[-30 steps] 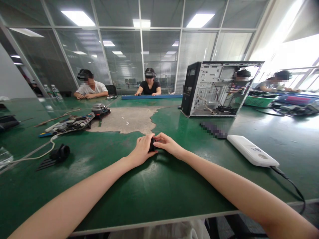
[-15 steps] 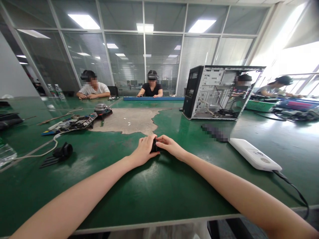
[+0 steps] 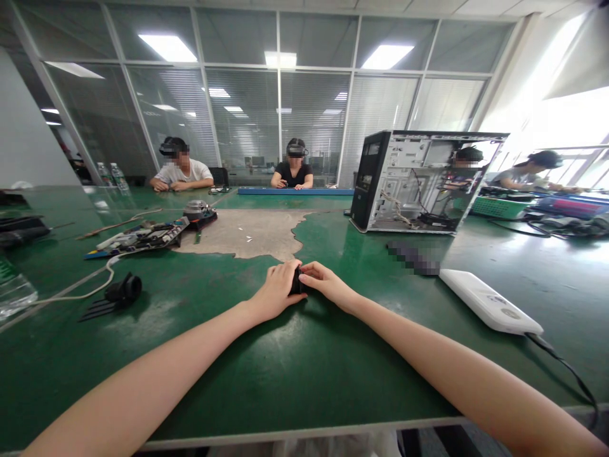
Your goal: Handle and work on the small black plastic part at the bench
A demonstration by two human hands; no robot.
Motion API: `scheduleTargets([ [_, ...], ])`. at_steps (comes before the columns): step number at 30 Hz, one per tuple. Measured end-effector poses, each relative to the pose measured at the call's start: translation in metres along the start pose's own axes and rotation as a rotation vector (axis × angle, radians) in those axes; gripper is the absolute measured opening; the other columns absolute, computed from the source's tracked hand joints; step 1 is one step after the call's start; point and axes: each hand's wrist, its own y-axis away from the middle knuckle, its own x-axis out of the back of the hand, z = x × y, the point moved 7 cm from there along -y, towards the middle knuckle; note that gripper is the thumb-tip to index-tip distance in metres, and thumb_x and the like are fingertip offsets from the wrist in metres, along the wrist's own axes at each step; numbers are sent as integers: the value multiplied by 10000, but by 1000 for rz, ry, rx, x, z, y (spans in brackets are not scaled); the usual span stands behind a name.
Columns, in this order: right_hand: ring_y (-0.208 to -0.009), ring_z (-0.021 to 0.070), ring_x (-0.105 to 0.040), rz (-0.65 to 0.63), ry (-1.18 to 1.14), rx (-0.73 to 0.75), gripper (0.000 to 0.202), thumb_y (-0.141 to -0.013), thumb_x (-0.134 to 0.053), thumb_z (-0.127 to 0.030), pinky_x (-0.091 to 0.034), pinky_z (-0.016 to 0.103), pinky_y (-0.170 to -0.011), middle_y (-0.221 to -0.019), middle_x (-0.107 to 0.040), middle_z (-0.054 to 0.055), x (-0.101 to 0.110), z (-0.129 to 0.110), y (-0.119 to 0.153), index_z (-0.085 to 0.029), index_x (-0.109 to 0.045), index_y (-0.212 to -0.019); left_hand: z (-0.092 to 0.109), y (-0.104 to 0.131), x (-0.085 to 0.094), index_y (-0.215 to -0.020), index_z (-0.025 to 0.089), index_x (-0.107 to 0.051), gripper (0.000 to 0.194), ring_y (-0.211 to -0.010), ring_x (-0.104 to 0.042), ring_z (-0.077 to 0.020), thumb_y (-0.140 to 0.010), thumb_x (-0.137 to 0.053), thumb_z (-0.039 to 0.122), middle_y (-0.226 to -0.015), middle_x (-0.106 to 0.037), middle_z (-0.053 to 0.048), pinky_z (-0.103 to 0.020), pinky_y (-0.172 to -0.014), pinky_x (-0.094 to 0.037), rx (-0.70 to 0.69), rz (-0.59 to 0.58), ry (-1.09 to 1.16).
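Note:
A small black part (image 3: 296, 282) stands at the middle of the green table (image 3: 228, 393), mostly covered by my fingers, so its kind is hidden. My left hand (image 3: 276, 284) is closed around its left side, thumb along the near edge. From the right, my right hand (image 3: 326, 284) reaches to it with thumb and fingertips brought together at its right edge. What exactly the right fingertips pinch is too small to make out.
Left lie a black ring-shaped part with prongs (image 3: 122, 289), a circuit board (image 3: 137, 236) and a clear bottle (image 3: 14, 289). Right are an opened computer case (image 3: 421, 184) and a white power bank (image 3: 490, 301) with a cable. Several people sit across the table.
The view has tilted slightly, so everything sits a little lower in the picture. Both hands stay at the black part, with the right fingertips shifted slightly along its edge.

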Motion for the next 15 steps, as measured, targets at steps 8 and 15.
scheduleTargets([
  [8, -824, 128, -547, -106, -69, 3, 305, -644, -651, -304, -409, 299, -773, -839, -582, -12, -3, -10, 5, -205, -462, -862, 1, 0, 1, -1174, 202, -273, 588, -1032, -430, -260, -706, -592, 360, -1138, -436, -100, -425, -850, -321, 4, 0, -7],
  [15, -817, 128, -544, -1, -18, -2, 269, -694, -598, -344, -399, 299, -798, -872, -586, 6, 0, -2, 0, -192, -503, -895, 1, 0, 1, -1166, 189, -275, 582, -1040, -427, -257, -710, -594, 358, -1132, -446, -102, -422, -859, -319, -4, -3, -8],
])
